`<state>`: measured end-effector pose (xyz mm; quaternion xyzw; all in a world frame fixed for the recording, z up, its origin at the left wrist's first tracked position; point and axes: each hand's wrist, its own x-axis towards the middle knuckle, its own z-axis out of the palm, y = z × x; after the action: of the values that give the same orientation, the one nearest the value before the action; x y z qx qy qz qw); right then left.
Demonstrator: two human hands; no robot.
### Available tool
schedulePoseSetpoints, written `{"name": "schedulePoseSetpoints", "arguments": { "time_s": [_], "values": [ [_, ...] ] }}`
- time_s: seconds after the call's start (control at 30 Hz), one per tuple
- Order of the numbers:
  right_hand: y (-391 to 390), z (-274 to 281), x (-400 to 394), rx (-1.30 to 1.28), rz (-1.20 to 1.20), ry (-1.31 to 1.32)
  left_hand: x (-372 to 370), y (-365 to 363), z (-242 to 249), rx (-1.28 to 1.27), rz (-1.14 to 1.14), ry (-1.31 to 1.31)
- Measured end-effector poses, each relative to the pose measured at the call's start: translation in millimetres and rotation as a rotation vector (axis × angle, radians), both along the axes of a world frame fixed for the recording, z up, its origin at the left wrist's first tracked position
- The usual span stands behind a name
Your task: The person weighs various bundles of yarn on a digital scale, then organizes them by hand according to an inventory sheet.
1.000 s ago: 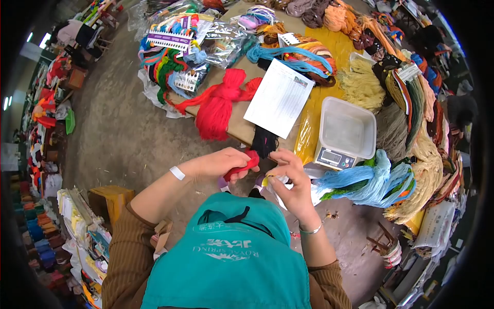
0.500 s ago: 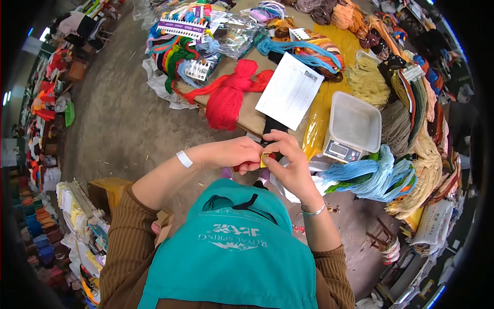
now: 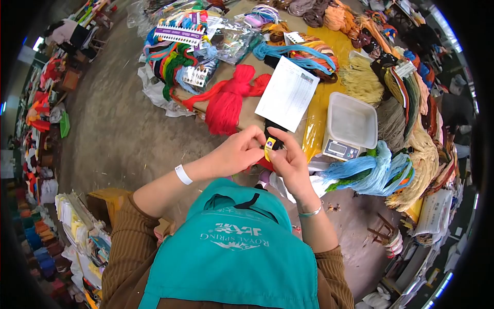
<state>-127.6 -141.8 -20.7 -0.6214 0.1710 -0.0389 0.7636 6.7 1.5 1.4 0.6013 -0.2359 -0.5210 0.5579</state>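
In front of my apron, my two hands are close together. My right hand [image 3: 292, 164] pinches a small yellow paper label [image 3: 269, 147] between thumb and fingers. My left hand [image 3: 236, 153] is curled beside the label, its thumb and index finger near the label's left edge. Some red thread [image 3: 266, 164] shows below and between the hands, apparently held in the curled left fingers, which are mostly hidden. Just beyond my hands lie a printed white sheet [image 3: 287, 95] and a large red skein of yarn [image 3: 225, 110] on the table.
A digital scale [image 3: 339, 149] with a clear plastic tub [image 3: 352, 121] stands right of the sheet. Blue skeins [image 3: 373, 170] lie in front of it. Packets of coloured floss [image 3: 180, 36] fill the table's far left; many skeins line its right. A small wooden stool [image 3: 383, 232] stands at right.
My hands have lifted slightly away from me. The yellow label now shows more fully and stands upright, and my left fingers have drawn back from it a little.
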Motion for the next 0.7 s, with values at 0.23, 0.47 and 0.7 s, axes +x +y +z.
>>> {"name": "schedulePoseSetpoints", "arguments": {
  "time_s": [0.23,0.47,0.7],
  "values": [
    [14,22,1,0.192,-0.181,-0.031,9,8,-2,-0.219,-0.084,0.097],
    [13,38,-3,0.123,-0.162,-0.096,1,6,17,-0.359,-0.105,-0.667],
    [13,58,-7,0.045,-0.161,-0.171,8,5,30,-0.336,-0.112,-0.909]
  ]
}}
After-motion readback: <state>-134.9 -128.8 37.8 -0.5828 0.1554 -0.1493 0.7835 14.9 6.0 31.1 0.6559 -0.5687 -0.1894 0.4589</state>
